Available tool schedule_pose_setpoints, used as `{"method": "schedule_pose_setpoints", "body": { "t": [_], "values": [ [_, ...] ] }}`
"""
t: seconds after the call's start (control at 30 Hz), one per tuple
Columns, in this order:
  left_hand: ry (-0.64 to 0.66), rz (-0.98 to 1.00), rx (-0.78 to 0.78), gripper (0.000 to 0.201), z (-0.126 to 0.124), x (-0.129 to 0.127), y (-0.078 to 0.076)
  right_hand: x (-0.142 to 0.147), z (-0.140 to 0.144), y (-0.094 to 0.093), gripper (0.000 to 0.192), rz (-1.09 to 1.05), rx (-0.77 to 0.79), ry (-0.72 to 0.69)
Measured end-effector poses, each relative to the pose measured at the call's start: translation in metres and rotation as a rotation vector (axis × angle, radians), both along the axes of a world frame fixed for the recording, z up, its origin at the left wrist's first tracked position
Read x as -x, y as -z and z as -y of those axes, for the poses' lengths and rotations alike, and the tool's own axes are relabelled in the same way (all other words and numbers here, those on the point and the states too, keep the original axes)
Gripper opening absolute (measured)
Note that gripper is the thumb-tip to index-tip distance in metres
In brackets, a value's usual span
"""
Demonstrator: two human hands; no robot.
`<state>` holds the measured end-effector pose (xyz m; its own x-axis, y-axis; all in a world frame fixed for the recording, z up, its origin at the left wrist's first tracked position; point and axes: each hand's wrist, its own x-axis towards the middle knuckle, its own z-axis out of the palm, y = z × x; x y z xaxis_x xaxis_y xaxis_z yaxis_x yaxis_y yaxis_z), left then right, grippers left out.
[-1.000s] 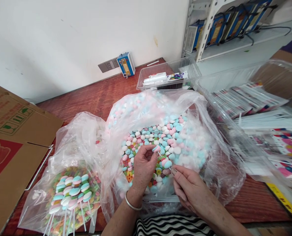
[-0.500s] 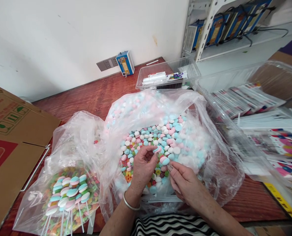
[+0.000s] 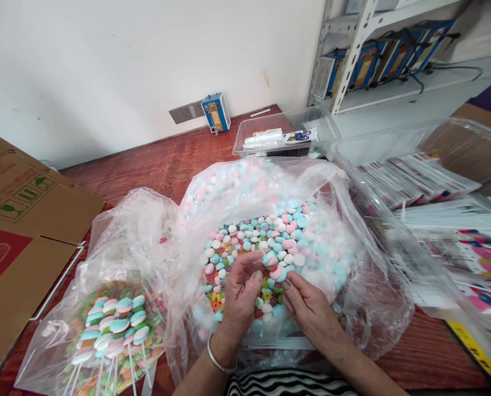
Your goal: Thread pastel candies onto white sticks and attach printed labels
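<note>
Between my hands is a candy skewer (image 3: 277,273), with pink, white and blue marshmallow candies stacked around a red-green gummy piece. My right hand (image 3: 305,300) pinches its lower end between thumb and fingers; the stick itself is hidden. Beside the top candy, my left hand (image 3: 243,286) has its thumb and curved fingers apart, the fingertips close to or touching it. Under both hands lies a clear plastic bag (image 3: 328,187) full of loose pastel marshmallow candies (image 3: 289,228) and gummy rings (image 3: 216,302). Several finished candy skewers (image 3: 121,324) rest on another bag at left.
A cardboard box (image 3: 26,231) stands at the left edge. Clear plastic bins (image 3: 361,181) at right hold stacks of printed cards or packets (image 3: 394,176). Behind are a small clear tray (image 3: 239,137), a blue device (image 3: 216,113) by the wall socket, and a metal shelf (image 3: 348,71).
The top candy has come down against the others on the skewer. My left thumb has parted from the fingers that were pinching it. My right hand keeps its hold.
</note>
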<state>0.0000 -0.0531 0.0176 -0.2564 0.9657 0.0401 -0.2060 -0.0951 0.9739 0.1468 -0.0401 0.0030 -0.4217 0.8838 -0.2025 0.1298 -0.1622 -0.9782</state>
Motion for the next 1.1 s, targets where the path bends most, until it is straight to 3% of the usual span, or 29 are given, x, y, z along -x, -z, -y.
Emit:
{"method": "schedule_pose_setpoints", "body": {
  "t": [0.13,0.27,0.33,0.5,0.67,0.77,0.97,1.03,1.1],
  "values": [
    [-0.089,0.266,0.095,0.026,-0.005,-0.009,-0.012,-0.003,-0.001,-0.004,0.035,0.106,-0.102,0.015],
    [0.061,0.412,0.186,0.034,-0.013,-0.018,-0.021,-0.004,0.0,-0.017,0.03,0.191,-0.244,-0.036],
    [0.091,0.465,0.239,0.032,-0.016,-0.021,-0.02,-0.006,0.002,-0.02,0.027,0.23,-0.284,-0.057],
    [-0.012,0.556,0.266,0.034,-0.015,-0.024,-0.015,-0.014,0.011,-0.015,0.025,0.358,-0.374,-0.161],
    [0.083,0.566,0.287,0.037,-0.007,-0.031,-0.013,-0.015,0.014,-0.005,0.03,0.401,-0.428,-0.165],
    [0.045,0.373,0.257,0.045,-0.005,-0.016,-0.011,-0.02,0.01,-0.004,0.03,0.391,-0.401,-0.12],
    [-0.337,-0.638,0.194,0.019,-0.001,0.073,-0.009,-0.032,0.002,-0.008,0.028,0.428,-0.383,-0.026],
    [-0.361,-0.839,0.197,0.015,0.005,0.096,-0.01,-0.032,0.001,-0.006,0.027,0.428,-0.377,-0.031],
    [-0.283,-1.009,0.21,0.014,0.014,0.11,-0.013,-0.03,0.002,-0.004,0.027,0.426,-0.371,-0.047]
  ]
}}
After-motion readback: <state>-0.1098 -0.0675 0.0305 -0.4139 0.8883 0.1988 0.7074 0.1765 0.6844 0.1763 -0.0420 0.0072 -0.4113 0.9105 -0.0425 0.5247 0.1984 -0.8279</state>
